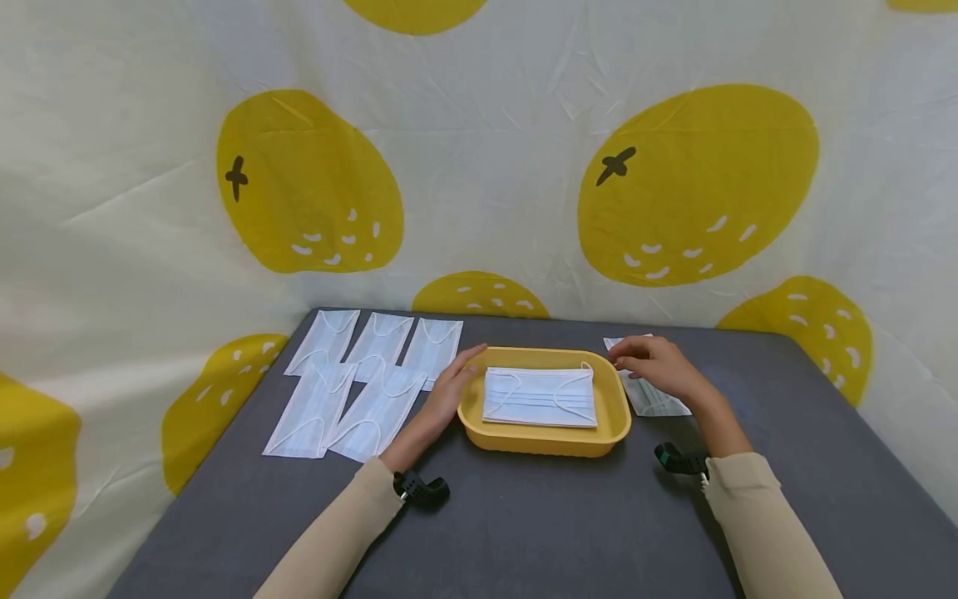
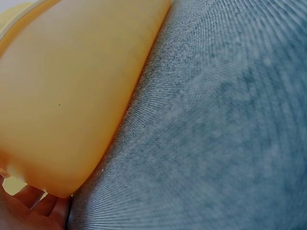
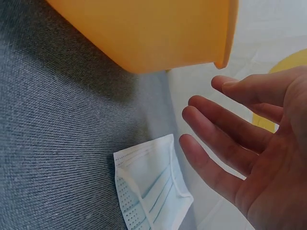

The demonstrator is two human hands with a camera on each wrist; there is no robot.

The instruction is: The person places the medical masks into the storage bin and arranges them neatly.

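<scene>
— What does the head view show?
— A yellow tray [image 1: 545,439] mid-table holds one face mask [image 1: 540,396]. The left hand [image 1: 449,389] rests against the tray's left wall, fingers fairly straight. The right hand [image 1: 659,367] hovers over a packaged mask [image 1: 649,398] toward the table's far right edge, fingers relaxed. Five loose masks [image 1: 359,383] lie at the far left corner.
— The left wrist?
— Tray wall [image 2: 67,96] on grey table [image 2: 216,134] (fingertips [image 2: 38,206] barely visible).
— The right wrist?
— Fingers [image 3: 216,143] spread apart, holding nothing, above the packaged mask [image 3: 148,191], beside the tray [image 3: 158,33].
</scene>
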